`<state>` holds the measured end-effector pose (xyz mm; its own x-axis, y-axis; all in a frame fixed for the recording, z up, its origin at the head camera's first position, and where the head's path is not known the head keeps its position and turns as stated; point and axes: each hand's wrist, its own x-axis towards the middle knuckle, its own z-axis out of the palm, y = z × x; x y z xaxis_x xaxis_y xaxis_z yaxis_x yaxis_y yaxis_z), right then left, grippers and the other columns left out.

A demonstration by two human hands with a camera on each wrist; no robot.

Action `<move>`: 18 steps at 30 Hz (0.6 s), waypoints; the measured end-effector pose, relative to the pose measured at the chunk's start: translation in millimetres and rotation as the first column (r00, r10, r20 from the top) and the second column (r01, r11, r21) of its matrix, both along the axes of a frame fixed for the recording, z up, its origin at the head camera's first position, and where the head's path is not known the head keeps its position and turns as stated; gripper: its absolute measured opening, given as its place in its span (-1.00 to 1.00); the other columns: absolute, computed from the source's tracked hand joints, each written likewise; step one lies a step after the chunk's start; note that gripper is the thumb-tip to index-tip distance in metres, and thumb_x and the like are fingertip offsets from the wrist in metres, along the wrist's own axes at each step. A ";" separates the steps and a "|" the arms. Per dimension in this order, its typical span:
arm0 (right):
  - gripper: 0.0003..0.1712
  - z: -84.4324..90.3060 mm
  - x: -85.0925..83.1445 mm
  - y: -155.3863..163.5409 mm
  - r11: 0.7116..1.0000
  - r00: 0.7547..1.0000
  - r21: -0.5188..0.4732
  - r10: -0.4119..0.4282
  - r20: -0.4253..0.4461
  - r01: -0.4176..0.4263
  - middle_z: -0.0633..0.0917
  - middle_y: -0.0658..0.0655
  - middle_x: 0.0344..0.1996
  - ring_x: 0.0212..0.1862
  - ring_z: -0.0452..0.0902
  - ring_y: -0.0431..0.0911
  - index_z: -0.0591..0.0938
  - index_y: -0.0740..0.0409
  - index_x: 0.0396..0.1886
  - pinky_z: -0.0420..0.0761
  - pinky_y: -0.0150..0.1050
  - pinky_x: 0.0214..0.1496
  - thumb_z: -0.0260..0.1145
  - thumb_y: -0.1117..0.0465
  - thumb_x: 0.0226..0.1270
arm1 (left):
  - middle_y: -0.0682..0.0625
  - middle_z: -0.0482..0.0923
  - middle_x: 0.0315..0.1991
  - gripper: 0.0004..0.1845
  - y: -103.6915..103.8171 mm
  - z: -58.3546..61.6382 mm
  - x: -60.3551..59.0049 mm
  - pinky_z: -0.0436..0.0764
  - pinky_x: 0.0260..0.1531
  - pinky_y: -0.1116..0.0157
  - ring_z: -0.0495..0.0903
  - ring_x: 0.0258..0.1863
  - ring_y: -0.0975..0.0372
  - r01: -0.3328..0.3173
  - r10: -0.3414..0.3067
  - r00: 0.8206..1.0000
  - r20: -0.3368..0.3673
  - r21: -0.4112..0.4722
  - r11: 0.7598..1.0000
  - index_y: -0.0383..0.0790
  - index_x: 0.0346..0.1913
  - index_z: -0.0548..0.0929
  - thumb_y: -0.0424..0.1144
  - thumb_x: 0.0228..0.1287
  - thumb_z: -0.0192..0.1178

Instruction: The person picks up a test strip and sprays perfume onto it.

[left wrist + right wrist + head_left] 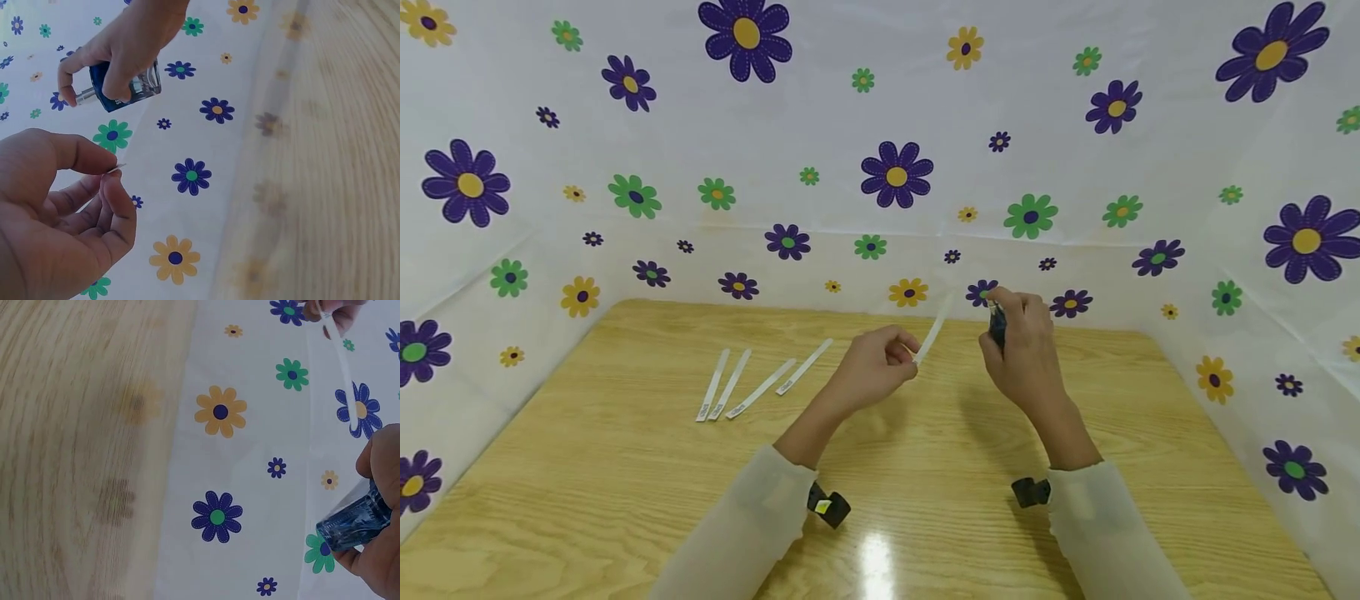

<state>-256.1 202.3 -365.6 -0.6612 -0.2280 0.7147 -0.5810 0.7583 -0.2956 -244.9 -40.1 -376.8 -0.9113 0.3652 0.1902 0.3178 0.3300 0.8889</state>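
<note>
Left hand pinching paper strip, right hand gripping blue bottle, open table below

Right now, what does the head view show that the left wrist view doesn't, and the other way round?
Head only: four strips lying on the table, and the full length of the held strip. Left wrist only: the silver nozzle of the blue bottle under the right forefinger. Both: the left hand pinching the strip, the right hand gripping the bottle, the flowered backdrop.
</note>
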 end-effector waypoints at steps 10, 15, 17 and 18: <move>-0.33 3.0 1.3 -5.3 0.997 0.996 0.033 -0.068 -0.057 0.070 0.38 0.54 -0.01 -0.02 0.33 0.41 0.34 -0.04 0.26 0.38 0.23 -0.09 0.33 0.43 0.20 | -0.09 0.61 -0.24 -0.80 6.1 12.6 9.2 0.67 -0.21 0.01 0.59 -0.36 0.15 0.054 -0.070 0.988 0.136 0.121 0.991 -0.25 0.00 0.63 -0.38 0.34 0.21; -0.31 3.1 3.1 -7.3 0.992 0.992 0.045 -0.112 -0.049 0.114 0.37 0.55 0.02 0.01 0.32 0.43 0.32 -0.08 0.26 0.38 0.25 -0.05 0.36 0.42 0.20 | -0.10 0.61 -0.26 -0.79 7.4 13.8 11.1 0.63 -0.32 0.26 0.60 -0.35 0.10 0.066 -0.088 0.985 0.152 0.142 0.988 -0.28 0.01 0.62 -0.40 0.34 0.20; -0.29 3.3 3.9 -7.9 0.990 0.990 0.050 -0.128 -0.051 0.131 0.36 0.55 0.02 0.01 0.31 0.44 0.31 -0.09 0.26 0.38 0.27 -0.04 0.38 0.42 0.20 | -0.10 0.61 -0.26 -0.78 8.2 14.2 12.3 0.65 -0.30 0.25 0.61 -0.32 0.03 0.071 -0.096 0.981 0.168 0.152 0.986 -0.28 0.02 0.62 -0.41 0.34 0.20; -0.28 3.3 4.1 -8.3 0.989 0.989 0.053 -0.135 -0.054 0.138 0.36 0.55 0.02 0.01 0.31 0.45 0.30 -0.09 0.26 0.38 0.28 -0.04 0.38 0.42 0.20 | -0.09 0.62 -0.27 -0.78 8.6 14.4 12.8 0.65 -0.29 0.24 0.61 -0.31 0.00 0.072 -0.100 0.979 0.176 0.157 0.985 -0.28 0.02 0.62 -0.41 0.34 0.20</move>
<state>-252.0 194.0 -362.3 -0.6528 -0.1793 0.7360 -0.4840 0.8462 -0.2230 -232.1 -31.5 -362.5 -0.9021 0.4237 0.0819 0.1672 0.1682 0.9715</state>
